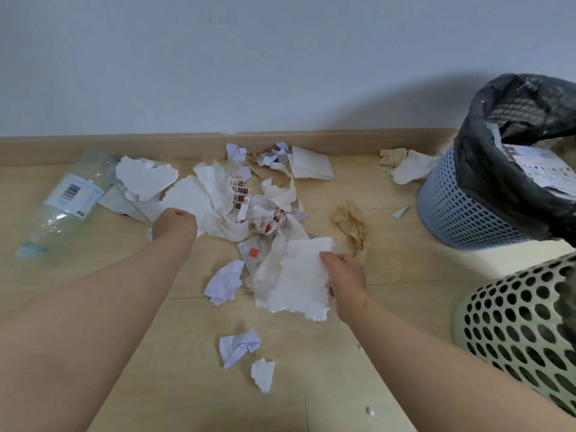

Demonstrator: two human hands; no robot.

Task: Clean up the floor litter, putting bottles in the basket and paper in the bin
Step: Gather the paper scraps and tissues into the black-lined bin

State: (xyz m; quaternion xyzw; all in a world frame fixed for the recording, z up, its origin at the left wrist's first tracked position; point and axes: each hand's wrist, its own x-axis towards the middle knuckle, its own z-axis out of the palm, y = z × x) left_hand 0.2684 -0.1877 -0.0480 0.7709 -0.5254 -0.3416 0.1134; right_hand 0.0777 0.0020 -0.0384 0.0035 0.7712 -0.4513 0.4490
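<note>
Where hands (344,277) grip paper (296,279), open floor (405,275) rightward.

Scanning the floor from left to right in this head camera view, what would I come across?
Clear plastic bottle → left hand → right hand holding a white sheet → blue bin with black liner, green basket in front.

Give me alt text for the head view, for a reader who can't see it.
Two bare hands gather torn paper on a wood floor: the right hand grips a white sheet, the left hand closes on the paper pile. A clear bottle lies at left; a bag-lined blue bin and a green basket stand at right.
</note>
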